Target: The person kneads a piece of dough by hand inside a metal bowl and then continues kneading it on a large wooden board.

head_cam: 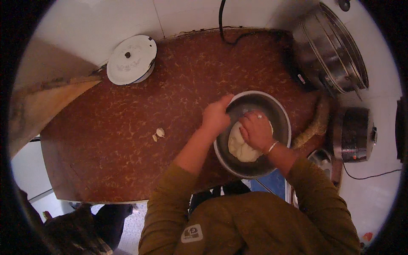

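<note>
A metal bowl with a pale rim stands near the front edge of the reddish-brown countertop. Inside it sits a rounded lump of white dough. My left hand grips the bowl's rim on its left side, thumb along the edge. Down in the bowl, my right hand presses on the upper right part of the dough with curled fingers; its fingertips are partly hidden. Two small whitish pieces, perhaps dough scraps, lie on the countertop left of my left forearm.
A chipped white enamel basin with its lid stands by the back wall. At the back right is a large metal steamer pot. An electric cooker and a small metal bowl sit at the right. A black cable hangs behind.
</note>
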Demonstrator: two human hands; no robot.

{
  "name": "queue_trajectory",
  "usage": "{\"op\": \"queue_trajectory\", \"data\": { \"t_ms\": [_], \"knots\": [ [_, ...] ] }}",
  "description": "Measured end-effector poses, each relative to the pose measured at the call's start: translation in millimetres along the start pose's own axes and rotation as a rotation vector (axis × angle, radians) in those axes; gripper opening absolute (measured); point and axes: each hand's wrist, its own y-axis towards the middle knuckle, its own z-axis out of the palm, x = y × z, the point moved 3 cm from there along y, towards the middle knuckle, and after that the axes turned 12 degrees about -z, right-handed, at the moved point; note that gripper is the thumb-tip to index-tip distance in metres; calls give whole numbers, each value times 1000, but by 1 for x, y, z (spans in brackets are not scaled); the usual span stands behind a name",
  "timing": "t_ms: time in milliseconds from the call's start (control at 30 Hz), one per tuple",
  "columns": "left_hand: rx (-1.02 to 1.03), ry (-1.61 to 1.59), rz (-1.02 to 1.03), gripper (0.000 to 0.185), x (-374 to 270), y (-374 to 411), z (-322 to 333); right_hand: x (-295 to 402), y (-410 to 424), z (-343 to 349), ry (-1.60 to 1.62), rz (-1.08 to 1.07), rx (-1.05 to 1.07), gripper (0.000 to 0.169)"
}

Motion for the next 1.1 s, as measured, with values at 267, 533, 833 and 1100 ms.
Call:
{"op": "queue_trajectory", "data": {
  "t_ms": [267,533,833,1100],
  "knots": [
    [-49,45,58,59,2,-1,-4,-29,53,19,8,59,-60,22],
    [-157,-13,-37,53,3,4,-2,-24,49,-38,275,196,266,40],
    [-195,-9,-94,48,-10,-11,1,23,-47,-48,96,-355,122,39],
    [-143,31,-107,50,-12,-17,-2,21,-18,-21,-35,-443,-28,56]
  ]
}}
